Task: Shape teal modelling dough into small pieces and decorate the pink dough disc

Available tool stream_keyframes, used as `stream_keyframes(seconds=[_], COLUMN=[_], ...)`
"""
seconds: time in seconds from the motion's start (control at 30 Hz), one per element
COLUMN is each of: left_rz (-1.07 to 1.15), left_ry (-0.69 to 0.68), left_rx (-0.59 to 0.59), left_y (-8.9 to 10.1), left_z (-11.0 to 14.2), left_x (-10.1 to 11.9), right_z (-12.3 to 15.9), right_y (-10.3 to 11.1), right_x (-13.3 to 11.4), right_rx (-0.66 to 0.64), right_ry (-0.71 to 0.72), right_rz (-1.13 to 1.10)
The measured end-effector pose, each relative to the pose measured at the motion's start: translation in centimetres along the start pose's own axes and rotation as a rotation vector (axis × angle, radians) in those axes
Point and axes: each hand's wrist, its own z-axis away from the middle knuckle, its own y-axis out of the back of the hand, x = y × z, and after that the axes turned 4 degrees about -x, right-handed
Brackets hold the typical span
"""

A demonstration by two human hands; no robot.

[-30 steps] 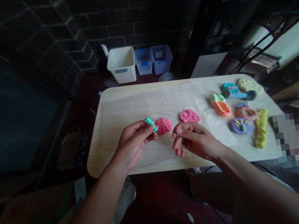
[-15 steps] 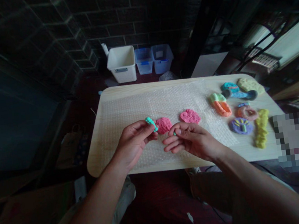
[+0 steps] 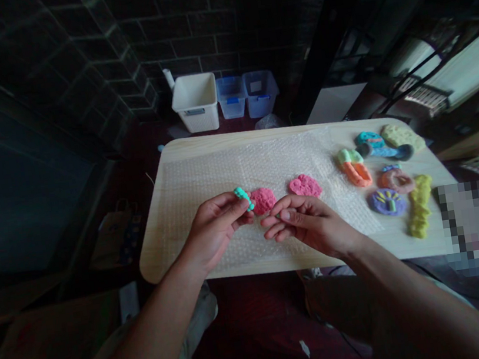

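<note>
Between the thumb and fingers of my left hand [image 3: 219,227] is a lumpy strip of mint-green modelling clay [image 3: 243,197], held above the bubble wrap [image 3: 204,178]. Close to its right, my right hand [image 3: 305,221] pinches a tiny bit of green clay, mostly covered by thumb and forefinger. Just past my left fingertips lies a rough pink clay lump [image 3: 264,200]. A second pink clay piece [image 3: 305,186], with small balls on its surface, lies beyond my right hand. Both pink pieces are on the bubble wrap.
Several coloured clay shapes lie on the table's right side, among them an orange and green one [image 3: 356,170], a purple disc [image 3: 387,201] and a yellow strip [image 3: 420,207]. Behind the wooden table [image 3: 155,245], a white basket [image 3: 195,102] and blue bins [image 3: 260,93] stand on the floor.
My right thumb and forefinger have rolled a little, so the green bit between them shows less. My left hand keeps its hold on the green strip, nearly still.
</note>
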Motion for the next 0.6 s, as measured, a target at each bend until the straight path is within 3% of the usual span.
stream_keyframes(seconds=[0.2, 0.43, 0.6], left_rz=[-0.007, -0.008, 0.001], left_ry=[-0.001, -0.009, 0.007], left_rx=[0.013, 0.017, 0.019], left_y=[-0.11, 0.00, 0.02], left_z=[0.06, 0.01, -0.03], left_x=[-0.03, -0.14, -0.17], right_z=[-0.09, -0.29, -0.04], right_y=[-0.08, 0.44, -0.06], right_x=[-0.11, 0.24, -0.11], right_rx=[-0.007, 0.051, 0.018], right_ry=[-0.037, 0.121, 0.012], right_rz=[-0.066, 0.062, 0.028])
